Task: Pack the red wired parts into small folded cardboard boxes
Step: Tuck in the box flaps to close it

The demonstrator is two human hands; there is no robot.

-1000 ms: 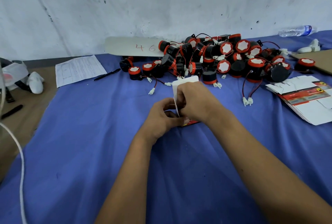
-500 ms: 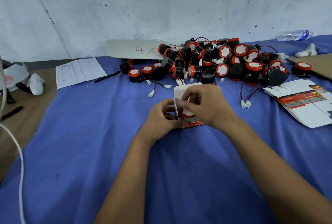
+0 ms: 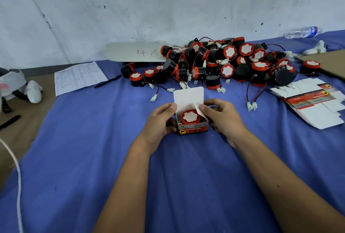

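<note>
A blue cloth (image 3: 93,158) covers most of the work surface, wrinkled in places, with bare brown tabletop (image 3: 22,135) showing along its left edge. Behind it rises a scuffed white wall (image 3: 168,4) marked with dark specks.

On the cloth near the middle stands a small box (image 3: 193,129), its white lid flap (image 3: 188,97) upright and open. 1 red part (image 3: 190,117) sits inside it, white face up. The left hand (image 3: 160,122) grips the box's left side with curled fingers. The right hand (image 3: 222,118) holds the right side, its thumb and forefinger pinching a small white side flap (image 3: 199,111) over the opening.

Beyond the box, against the wall, lies a heap of parts (image 3: 224,62), red and black with red wires and white plugs trailing onto the cloth. A pale board (image 3: 134,52) marked "46" in red leans behind the heap's left end. To the left lie a printed sheet (image 3: 78,76) and a black pen (image 3: 108,81) just beside it. At the right is a stack of flat boxes (image 3: 313,102), unfolded, near a brown cardboard sheet (image 3: 324,62). A plastic bottle (image 3: 302,32) lies at the wall far right. A white cord (image 3: 16,176) runs down the left edge.
</note>
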